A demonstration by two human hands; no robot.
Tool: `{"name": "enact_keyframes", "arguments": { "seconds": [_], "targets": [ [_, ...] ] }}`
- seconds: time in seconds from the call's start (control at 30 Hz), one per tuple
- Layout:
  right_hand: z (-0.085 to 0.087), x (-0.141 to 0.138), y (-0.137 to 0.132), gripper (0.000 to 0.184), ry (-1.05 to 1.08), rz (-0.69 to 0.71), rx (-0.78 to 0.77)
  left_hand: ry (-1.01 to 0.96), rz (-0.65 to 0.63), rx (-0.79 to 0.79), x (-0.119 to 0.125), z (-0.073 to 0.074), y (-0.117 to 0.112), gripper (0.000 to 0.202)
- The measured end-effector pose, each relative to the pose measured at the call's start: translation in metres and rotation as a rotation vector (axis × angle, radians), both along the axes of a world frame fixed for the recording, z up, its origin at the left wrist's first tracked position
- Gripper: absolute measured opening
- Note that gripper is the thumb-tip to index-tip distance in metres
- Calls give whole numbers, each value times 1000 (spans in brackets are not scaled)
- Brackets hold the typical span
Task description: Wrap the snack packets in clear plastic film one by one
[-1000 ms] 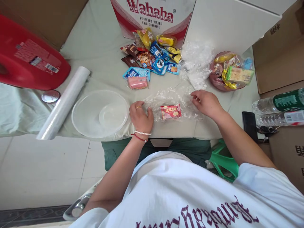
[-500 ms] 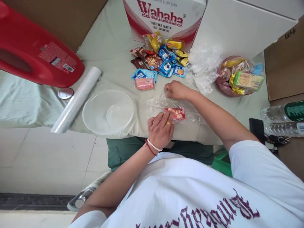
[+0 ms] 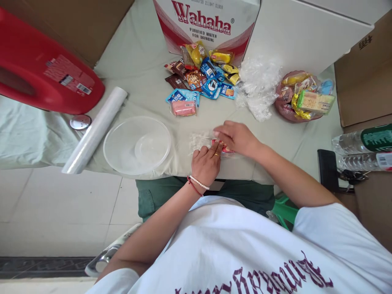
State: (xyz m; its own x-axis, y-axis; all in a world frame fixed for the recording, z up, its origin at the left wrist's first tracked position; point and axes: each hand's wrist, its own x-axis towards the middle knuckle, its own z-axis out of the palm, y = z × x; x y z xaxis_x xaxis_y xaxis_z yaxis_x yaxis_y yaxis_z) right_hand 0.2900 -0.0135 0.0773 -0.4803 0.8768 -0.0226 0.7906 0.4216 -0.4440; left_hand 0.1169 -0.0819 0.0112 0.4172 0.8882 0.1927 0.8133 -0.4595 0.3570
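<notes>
A small red snack packet (image 3: pixel 227 148) lies on a piece of clear plastic wrap (image 3: pixel 197 141) near the table's front edge. My left hand (image 3: pixel 206 165), with a white beaded bracelet and a red string at the wrist, rests its outstretched fingers on the packet's left end. Just above, my right hand (image 3: pixel 239 136) is slightly blurred, its fingertips pinched together on the far part of the wrap. It covers part of the packet. To the left of my hands stands a round translucent plastic bowl (image 3: pixel 122 157).
Several wrapped snacks (image 3: pixel 194 79) are piled before a Wahaha carton (image 3: pixel 211 26). Crumpled plastic (image 3: pixel 260 87) and a filled snack bowl (image 3: pixel 283 112) lie to the right. A roll of plastic wrap (image 3: pixel 96 128) and a red jug (image 3: pixel 55 65) occupy the left; bottles (image 3: pixel 352 143) lie far right.
My right hand has come down toward me, carrying the wrap's far edge over the red packet. My left hand stays on the packet. The camera view has shifted slightly.
</notes>
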Motion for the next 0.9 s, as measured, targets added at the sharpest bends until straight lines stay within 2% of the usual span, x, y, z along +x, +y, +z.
{"name": "enact_keyframes", "arguments": {
  "seconds": [0.13,0.27,0.33,0.4,0.47,0.57,0.67,0.73,0.83,0.9],
  "targets": [
    [-19,-4,-56,41,-138,24,25,-76,-1,-71,-7,-12,3,34],
    [-41,-4,-86,47,-241,21,108,-347,-22,-98,-27,-21,-3,37],
    [-46,-4,-91,48,-244,-5,133,-486,123,-36,-37,-23,-5,36],
    [-47,-5,-93,49,-234,-39,138,-568,336,35,-43,-22,-3,37],
    [-47,-6,-94,50,-213,-66,137,-591,498,33,-44,-22,5,47],
    [-48,-9,-93,51,-176,-88,146,-606,596,-119,-35,-20,21,67],
    [-50,-12,-92,50,-151,-108,159,-629,595,-232,-25,-16,32,76],
    [-51,-13,-91,49,-141,-120,154,-662,558,-314,-21,-12,33,62],
    [-51,-15,-91,45,-119,-129,130,-773,497,-441,-17,-2,30,20],
    [-52,-16,-92,44,-90,-130,113,-834,475,-424,-11,5,25,9]
  ]
}}
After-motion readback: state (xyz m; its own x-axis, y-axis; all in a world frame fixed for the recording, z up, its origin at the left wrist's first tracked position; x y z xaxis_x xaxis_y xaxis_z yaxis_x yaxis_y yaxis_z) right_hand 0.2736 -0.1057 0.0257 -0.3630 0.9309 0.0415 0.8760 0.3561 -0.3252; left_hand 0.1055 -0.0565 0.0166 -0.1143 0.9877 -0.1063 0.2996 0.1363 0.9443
